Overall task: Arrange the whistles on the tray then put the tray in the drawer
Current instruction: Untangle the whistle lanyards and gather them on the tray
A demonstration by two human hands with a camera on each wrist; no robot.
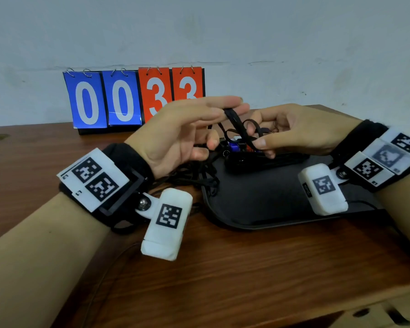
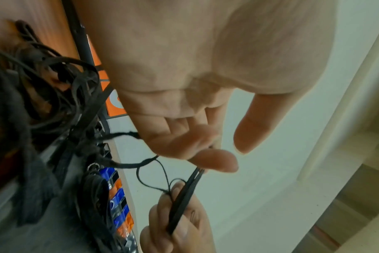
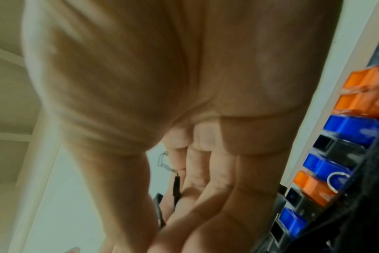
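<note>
Blue, orange and black whistles (image 1: 234,146) lie in a row at the far end of a black tray (image 1: 270,200) on the wooden table. Their black lanyards pile up in a tangle (image 1: 199,174) off the tray's left end. One lanyard strap (image 1: 239,127) is stretched taut above the row. My left hand (image 1: 225,107) pinches its upper end between two fingers, thumb apart. My right hand (image 1: 263,143) pinches its lower part just above the whistles. In the left wrist view the strap (image 2: 184,196) runs from my left fingertips (image 2: 214,160) down into the right hand's fingers (image 2: 180,222). The whistles (image 3: 335,154) line the right wrist view's edge.
A flip scoreboard (image 1: 133,100) reading 0033 stands at the table's back against the wall. A pale wooden part (image 1: 376,313) with a dark hole shows below the table's front right edge. Bare tray surface lies nearer to me than the whistles.
</note>
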